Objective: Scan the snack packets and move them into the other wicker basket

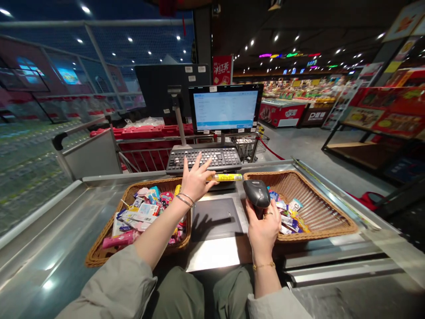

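My left hand [196,180] is over the near edge of the keyboard [226,156], fingers spread toward the keys; whether they touch them I cannot tell. Held at its thumb side is a slim yellow tube-shaped packet [229,177], pointing right. My right hand [264,228] is wrapped round the handle of a black barcode scanner [256,193], its head facing away from me. Under my left forearm stands a wicker basket [91,253] heaped with small sweets and packets. Beside my right hand, a second wicker basket [327,210] has several small wrapped packets [292,217] at its left end.
A lit monitor [227,108] stands behind the keyboard, with a dark screen back [159,88] to its left. Between the baskets a dark flat plate [215,219] is set in the metal counter [53,252]. Shopping carts [146,153] stand beyond; shelves [381,110] are at the right.
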`<state>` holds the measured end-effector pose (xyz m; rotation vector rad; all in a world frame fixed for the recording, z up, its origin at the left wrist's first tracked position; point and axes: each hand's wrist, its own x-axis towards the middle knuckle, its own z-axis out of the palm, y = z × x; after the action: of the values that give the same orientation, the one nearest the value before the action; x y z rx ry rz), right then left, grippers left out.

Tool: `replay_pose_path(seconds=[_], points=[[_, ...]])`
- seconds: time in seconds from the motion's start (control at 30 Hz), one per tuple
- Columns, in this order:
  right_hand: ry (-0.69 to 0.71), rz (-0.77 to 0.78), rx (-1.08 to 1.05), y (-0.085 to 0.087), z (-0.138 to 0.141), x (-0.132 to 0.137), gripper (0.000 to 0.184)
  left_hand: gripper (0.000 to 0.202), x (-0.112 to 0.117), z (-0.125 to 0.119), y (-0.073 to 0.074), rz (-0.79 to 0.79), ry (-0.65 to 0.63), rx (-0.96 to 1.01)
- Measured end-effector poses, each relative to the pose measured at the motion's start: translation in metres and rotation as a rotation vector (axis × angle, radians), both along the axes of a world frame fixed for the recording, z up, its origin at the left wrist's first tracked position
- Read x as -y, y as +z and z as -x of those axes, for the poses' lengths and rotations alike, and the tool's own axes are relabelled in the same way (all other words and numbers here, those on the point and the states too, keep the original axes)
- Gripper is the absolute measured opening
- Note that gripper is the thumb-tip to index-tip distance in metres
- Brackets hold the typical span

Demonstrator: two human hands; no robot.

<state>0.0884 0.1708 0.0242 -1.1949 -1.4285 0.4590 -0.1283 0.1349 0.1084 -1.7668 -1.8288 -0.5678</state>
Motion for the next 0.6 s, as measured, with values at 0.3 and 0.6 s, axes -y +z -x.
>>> replay_pose_path(seconds=[0.3,0.6], points=[[-0.137,-0.030,-0.067,-0.004,-0.004,-0.006,0.067,0.023,-0.020,-0.017,0.006,0.015,-0.048,-0.024],[-0.240,0.018,-0.129,-0.004,-0.011,-0.013,0.062,0.021,-0.041,-0.038,0.008,0.044,-0.104,-0.030]])
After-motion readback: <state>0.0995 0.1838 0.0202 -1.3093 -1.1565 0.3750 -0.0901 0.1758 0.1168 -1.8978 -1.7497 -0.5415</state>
